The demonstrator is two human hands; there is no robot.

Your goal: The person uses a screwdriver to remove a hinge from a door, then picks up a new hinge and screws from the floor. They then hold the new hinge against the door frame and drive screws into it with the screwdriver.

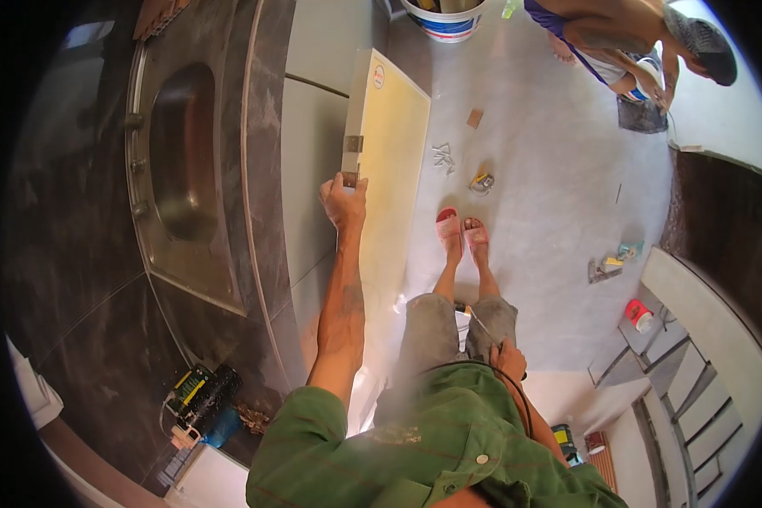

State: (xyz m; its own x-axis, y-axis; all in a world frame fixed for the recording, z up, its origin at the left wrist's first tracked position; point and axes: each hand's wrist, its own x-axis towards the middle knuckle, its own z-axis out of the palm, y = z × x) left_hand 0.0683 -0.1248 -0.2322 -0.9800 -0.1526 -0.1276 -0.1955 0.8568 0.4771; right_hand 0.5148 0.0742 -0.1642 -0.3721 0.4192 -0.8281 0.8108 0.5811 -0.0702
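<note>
My left hand (pixel 345 203) grips the white edge of a pale yellow cabinet door (pixel 395 135), which stands out from the grey cabinet fronts. Its fingers are at a small metal fitting on that edge, and a second metal fitting (pixel 355 144) sits just beyond it. Near my right thigh, my right hand (pixel 510 361) is closed around what looks like a screwdriver (pixel 484 328). The thin shaft points toward my knees; most of the handle is hidden in the fist.
Left is a dark counter (pixel 267 152) with a steel sink (pixel 186 152). A tape measure (pixel 482 183) and metal pieces (pixel 443 158) lie on the floor near my feet. A bucket (pixel 445 24) stands ahead. Another person (pixel 618 42) crouches at upper right. A ladder-like frame (pixel 711 322) is right.
</note>
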